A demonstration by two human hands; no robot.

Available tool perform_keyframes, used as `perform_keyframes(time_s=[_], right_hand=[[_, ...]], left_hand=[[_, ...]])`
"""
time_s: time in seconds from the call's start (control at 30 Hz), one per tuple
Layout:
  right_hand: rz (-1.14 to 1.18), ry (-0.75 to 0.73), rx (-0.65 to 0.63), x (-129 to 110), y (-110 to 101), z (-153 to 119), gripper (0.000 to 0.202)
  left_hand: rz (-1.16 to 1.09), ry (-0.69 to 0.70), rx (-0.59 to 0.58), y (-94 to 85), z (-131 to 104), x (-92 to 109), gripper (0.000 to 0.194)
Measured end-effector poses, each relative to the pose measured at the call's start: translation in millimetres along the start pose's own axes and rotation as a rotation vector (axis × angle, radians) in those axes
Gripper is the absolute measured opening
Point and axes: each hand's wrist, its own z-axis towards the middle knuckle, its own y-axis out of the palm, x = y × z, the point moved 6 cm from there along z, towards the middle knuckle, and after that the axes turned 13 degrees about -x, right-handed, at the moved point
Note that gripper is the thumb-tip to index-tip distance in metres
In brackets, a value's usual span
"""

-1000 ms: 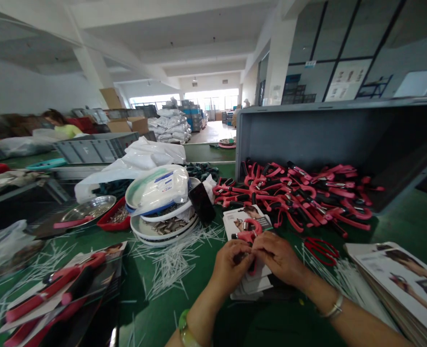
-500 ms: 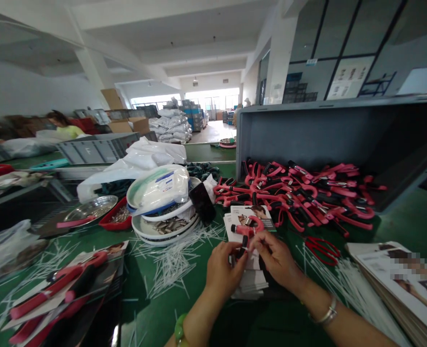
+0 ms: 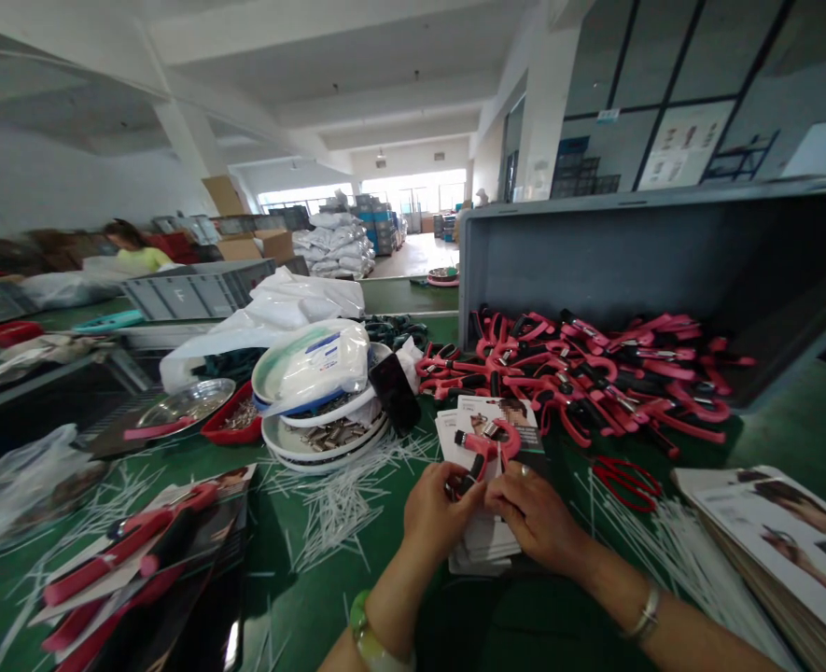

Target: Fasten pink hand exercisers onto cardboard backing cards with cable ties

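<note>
Steadying the pliers point(image 3: 479, 444) is being managed by the left hand point(image 3: 435, 513), its grip being closed around a dark handle. By the right hand point(image 3: 542, 518), a thin white strip point(image 3: 500, 455) is apparently being pinched beside it, though the fastening point is being hidden by the fingers. Just ahead of the wrists, the pliers are being borne by a picture card point(image 3: 467, 411) atop a stack. Neat work is probably being served by pressing the tool flat and drawing the strip evenly, without the card being creased. Farther out, more pliers point(image 3: 595, 373) are being partly held by a tipped grey crate point(image 3: 595, 247); well beyond, a person point(image 3: 147, 257) is being partly screened.
</note>
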Motion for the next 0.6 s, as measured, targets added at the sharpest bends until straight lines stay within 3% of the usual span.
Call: perform_keyframes(time_s=[0.27,0.43,0.5,0.53,0.6], right_hand=[[0.204,0.125,0.186,6.6,-4.1,-8.1,0.023],[0.211,0.066,-0.022,5.0,-15.6,-6.3,0.021],[0.203,0.218,-0.031,33.4,-35.1,-19.6,0.022],[0.124,0.37,0.031,55.3,-50.0,-31.6,0.023],[-0.215,0.677,-0.085,99.4,-68.7,-57.5,0.023]], left_hand=[[-0.097,-0.04,-0.042,0.7,8.1,-6.0,0.029],[-0.059,-0.013,-0.064,-2.1,11.1,-3.5,0.024],[-0.042,-0.027,-0.079,-2.1,11.7,-1.3,0.021],[-0.034,-0.038,-0.09,-1.7,11.7,0.0,0.021],[-0.007,-0.06,-0.111,-0.8,10.7,2.8,0.021]])
